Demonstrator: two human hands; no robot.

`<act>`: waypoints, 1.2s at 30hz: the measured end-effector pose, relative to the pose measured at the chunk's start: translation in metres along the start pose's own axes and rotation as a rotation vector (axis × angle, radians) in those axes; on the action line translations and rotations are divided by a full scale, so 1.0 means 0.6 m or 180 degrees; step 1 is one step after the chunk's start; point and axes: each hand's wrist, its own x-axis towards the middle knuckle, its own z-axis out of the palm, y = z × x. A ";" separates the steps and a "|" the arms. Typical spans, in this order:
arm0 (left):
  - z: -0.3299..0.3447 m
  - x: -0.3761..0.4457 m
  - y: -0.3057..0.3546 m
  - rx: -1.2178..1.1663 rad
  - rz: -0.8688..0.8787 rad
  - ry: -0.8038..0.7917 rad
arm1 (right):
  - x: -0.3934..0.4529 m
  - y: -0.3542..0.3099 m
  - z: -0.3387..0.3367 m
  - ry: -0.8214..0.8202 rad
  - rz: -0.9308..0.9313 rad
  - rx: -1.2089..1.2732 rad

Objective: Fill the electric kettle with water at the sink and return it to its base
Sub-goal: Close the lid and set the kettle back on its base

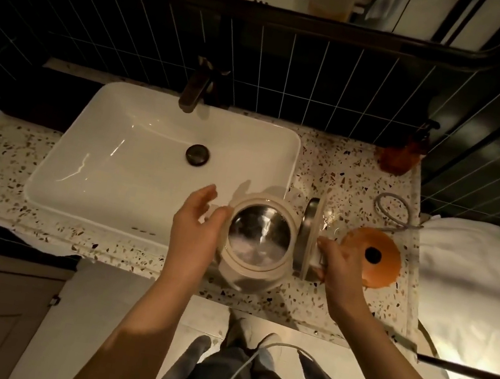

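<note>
Kettle (256,247) on bench (329,170), just beside right rim of sink (135,149), near front bench edge. Lid (307,237) flipped upright. Left hand (198,230) open, palm against kettle's left side. Right hand (340,268) gripping handle behind lid. Orange base (370,257) just right. Sink basin open; faucet (198,86) at back rim.

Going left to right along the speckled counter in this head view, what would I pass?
White rectangular sink → left hand → open cream electric kettle → right hand → round orange kettle base → folded white towel.
</note>
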 end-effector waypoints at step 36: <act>0.006 -0.011 0.018 0.1969 0.1942 -0.0804 | 0.008 0.000 -0.012 -0.0228 0.0391 0.0021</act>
